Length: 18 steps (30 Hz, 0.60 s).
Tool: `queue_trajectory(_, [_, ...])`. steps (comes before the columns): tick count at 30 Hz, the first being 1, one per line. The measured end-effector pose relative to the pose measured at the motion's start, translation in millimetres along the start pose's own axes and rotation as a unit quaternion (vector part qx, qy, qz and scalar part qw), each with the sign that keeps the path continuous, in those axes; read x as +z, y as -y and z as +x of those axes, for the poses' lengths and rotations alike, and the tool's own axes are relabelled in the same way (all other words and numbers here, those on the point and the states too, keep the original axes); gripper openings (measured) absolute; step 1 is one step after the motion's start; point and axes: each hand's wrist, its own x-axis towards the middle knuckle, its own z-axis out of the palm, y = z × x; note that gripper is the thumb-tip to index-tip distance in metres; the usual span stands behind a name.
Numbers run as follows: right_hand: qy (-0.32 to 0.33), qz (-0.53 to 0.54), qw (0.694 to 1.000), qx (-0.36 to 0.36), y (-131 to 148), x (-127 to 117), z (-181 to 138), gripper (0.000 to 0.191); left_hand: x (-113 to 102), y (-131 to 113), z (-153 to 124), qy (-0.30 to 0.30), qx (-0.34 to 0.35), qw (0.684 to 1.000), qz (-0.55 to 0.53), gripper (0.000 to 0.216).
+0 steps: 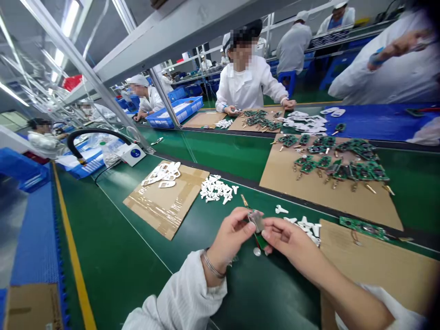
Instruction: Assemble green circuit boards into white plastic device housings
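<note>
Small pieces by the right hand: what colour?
White: the small pieces show best in the head view.

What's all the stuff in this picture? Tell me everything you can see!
belt: one, green, across the middle
cardboard sheets: three, brown, on the near belt
circuit boards: many, green, on the cardboard at right
white pieces: many, white, piled on the belt
button: one, silver, on the belt by the hands
tray: one, blue, on the far left of the belt
hose: one, black, at left
co-workers: several, white coats, beyond the belt
small part: one, silver and green, between the hands
bracelet: one, silver, on the left wrist
left hand: one, pinching the small part
right hand: one, pinching the small part
</note>
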Motion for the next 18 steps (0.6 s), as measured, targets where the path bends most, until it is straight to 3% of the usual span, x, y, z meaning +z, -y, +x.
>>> queue_trajectory(1, [-0.001, 0.004, 1.000, 0.011, -2.3, 0.0, -0.9, 0.046, -7.4, -0.9, 0.4, 0.024, 0.006, 0.999, 0.040, 0.031])
queue_trajectory(3, [0.001, -0.014, 1.000, 0.022, -9.8, -4.0, -5.1, 0.043, -38.3, -7.4, 10.5, 0.001, 0.004, 0.986, 0.164, 0.040])
queue_trajectory(4, [-0.004, -0.033, 0.999, 0.019, -14.8, -7.2, -8.4, 0.040, -61.4, -12.8, 20.0, -0.062, 0.002, 0.969, 0.237, 0.046])
queue_trajectory(5, [-0.016, -0.058, 0.998, 0.010, -20.5, -10.6, -12.1, 0.036, -88.3, -19.1, 31.8, -0.186, -0.021, 0.923, 0.335, 0.042])
queue_trajectory(6, [-0.036, -0.090, 0.995, -0.006, -26.6, -13.7, -16.1, 0.033, -117.5, -25.9, 45.1, -0.264, -0.033, 0.889, 0.372, 0.043])
queue_trajectory(8, [-0.096, -0.179, 0.977, -0.062, -38.9, -18.6, -24.0, 0.025, -176.4, -38.6, 72.8, -0.358, -0.052, 0.836, 0.412, 0.051])
queue_trajectory(10, [-0.158, -0.288, 0.933, -0.148, -49.8, -21.1, -30.5, 0.017, -226.4, -46.3, 96.8, -0.418, -0.087, 0.790, 0.440, 0.057])
queue_trajectory(14, [-0.206, -0.427, 0.830, -0.293, -62.8, -22.0, -36.3, 0.016, -285.9, -43.4, 126.2, -0.439, -0.142, 0.742, 0.486, 0.064])
queue_trajectory(18, [-0.200, -0.472, 0.794, -0.328, -66.9, -22.1, -34.6, 0.020, -315.0, -31.4, 140.1, -0.385, -0.157, 0.726, 0.548, 0.070])
